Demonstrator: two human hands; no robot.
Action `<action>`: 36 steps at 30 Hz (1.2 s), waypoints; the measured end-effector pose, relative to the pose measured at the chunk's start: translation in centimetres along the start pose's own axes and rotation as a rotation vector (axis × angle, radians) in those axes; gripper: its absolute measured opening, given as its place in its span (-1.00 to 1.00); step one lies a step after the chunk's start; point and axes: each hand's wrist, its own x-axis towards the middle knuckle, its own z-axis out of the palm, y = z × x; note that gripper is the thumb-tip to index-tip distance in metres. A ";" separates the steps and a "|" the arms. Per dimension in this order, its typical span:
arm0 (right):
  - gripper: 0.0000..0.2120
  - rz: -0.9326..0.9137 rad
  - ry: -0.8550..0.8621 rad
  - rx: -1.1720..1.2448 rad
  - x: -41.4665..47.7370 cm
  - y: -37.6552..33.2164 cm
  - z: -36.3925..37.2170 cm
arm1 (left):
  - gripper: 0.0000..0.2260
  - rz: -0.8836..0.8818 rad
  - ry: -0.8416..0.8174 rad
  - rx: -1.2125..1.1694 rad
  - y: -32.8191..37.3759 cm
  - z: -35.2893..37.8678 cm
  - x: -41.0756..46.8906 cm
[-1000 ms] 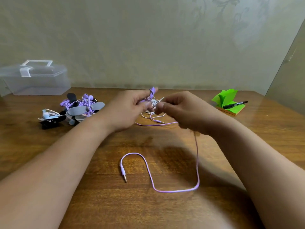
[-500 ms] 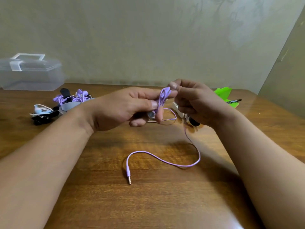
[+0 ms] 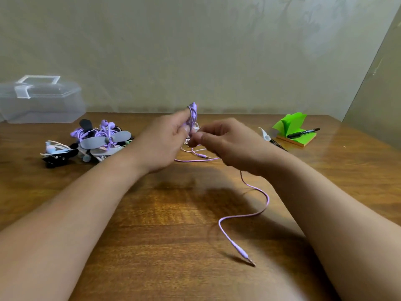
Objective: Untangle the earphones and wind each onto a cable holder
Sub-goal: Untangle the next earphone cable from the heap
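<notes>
Purple earphones in left hand and right hand; marker lettering illegible.

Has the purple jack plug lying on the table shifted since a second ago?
Yes. The purple jack plug has slid right, away from the wound earphone pile and toward the side of the green sticky notes, ending slightly nearer the person.

Wooden table against beige wall
</notes>
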 end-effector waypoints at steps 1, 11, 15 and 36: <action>-0.77 -0.029 0.029 -0.045 0.0 -0.1 -0.5 | -0.81 0.014 -0.052 0.085 -0.1 -0.1 -0.1; -0.84 -0.067 0.033 0.433 0.5 1.5 -3.5 | -0.70 0.032 -0.335 -0.300 2.8 -1.1 -1.0; -0.85 -0.067 -0.074 0.597 0.5 2.0 -3.7 | -0.67 0.037 -0.415 -0.373 2.5 -1.4 -0.9; -0.74 0.020 0.010 0.216 0.3 0.0 1.7 | -0.79 -0.101 0.184 -0.485 -0.2 0.1 0.8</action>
